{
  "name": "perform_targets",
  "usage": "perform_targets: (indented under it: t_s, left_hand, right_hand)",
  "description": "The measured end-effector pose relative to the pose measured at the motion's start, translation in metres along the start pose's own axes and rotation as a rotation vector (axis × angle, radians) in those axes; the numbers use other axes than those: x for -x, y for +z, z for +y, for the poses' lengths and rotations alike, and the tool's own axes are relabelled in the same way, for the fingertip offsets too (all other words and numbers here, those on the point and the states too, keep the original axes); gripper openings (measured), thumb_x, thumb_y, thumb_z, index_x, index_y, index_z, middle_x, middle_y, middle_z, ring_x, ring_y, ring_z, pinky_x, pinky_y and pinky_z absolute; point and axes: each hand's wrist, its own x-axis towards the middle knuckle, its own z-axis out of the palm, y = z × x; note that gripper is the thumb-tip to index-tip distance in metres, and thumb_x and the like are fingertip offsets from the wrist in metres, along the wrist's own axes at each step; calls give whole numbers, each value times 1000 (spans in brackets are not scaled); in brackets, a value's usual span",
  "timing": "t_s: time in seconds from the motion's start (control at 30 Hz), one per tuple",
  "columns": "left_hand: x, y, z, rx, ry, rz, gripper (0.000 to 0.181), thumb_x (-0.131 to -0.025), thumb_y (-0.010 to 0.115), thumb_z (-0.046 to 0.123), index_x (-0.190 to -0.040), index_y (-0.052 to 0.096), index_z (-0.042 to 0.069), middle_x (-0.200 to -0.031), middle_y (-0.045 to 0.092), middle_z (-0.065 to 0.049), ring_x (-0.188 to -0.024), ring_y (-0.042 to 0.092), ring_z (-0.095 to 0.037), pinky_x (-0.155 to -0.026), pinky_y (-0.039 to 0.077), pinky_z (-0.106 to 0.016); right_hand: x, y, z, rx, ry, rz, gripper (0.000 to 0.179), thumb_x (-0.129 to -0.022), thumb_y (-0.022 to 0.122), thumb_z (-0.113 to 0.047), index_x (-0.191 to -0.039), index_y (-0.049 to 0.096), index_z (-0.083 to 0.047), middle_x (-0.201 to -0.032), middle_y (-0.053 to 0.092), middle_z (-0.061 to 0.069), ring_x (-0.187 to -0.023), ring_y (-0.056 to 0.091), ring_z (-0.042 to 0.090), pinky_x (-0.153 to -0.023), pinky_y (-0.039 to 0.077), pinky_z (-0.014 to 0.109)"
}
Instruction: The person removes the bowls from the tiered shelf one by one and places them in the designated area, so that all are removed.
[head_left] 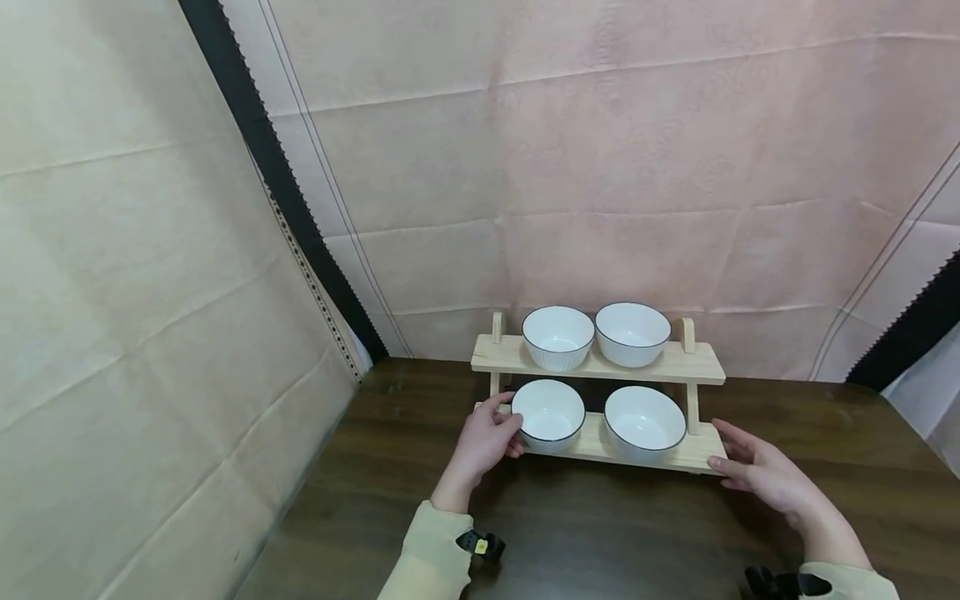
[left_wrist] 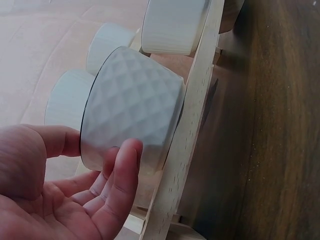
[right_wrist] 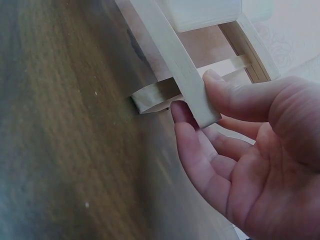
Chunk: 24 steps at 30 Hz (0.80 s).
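A two-tier light wooden rack (head_left: pixel 705 364) stands on the table and carries several white bowls with dark rims. My left hand (head_left: pixel 485 439) is at the left side of the lower-left bowl (head_left: pixel 548 412). In the left wrist view this bowl (left_wrist: pixel 135 100) shows a diamond-patterned side, with a digit at its rim and curled fingertips (left_wrist: pixel 131 147) against its wall. The lower-right bowl (head_left: pixel 645 421) sits beside it on the same board. At the rack's lower right end, my right hand (head_left: pixel 772 475) pinches the board (right_wrist: pixel 192 85), thumb above and fingers curled beneath.
Two more bowls, one left (head_left: pixel 558 337) and one right (head_left: pixel 632 333), sit on the upper tier. The dark brown wooden table (head_left: pixel 600 533) extends in front of the rack. Behind it hangs a pale cloth wall (head_left: pixel 637 167), with another cloth panel (head_left: pixel 150 333) on the left.
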Motion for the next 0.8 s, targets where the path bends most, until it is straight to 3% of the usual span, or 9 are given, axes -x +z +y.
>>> perform_targets:
  t_s: [0.37,0.8]
  left_hand:
    - [-2,-2,-2,18,-2,0,56,-105,63,16,-158,51,4,-88,75,-9,-63,69,-14,-63,64,-27]
    - [-2,-5,1,-50,23,20,51,-103,63,11,-153,55,3,-82,74,-11,-57,69,-15,-59,63,-28]
  right_hand:
    - [0,-1,-2,8,20,-7,85,-111,64,-22,-170,11,8,-158,38,49,-122,69,28,-95,67,37]
    - [0,-2,-2,17,32,-4,86,-110,65,-23,-171,11,7,-157,40,48,-122,69,30,-95,67,38]
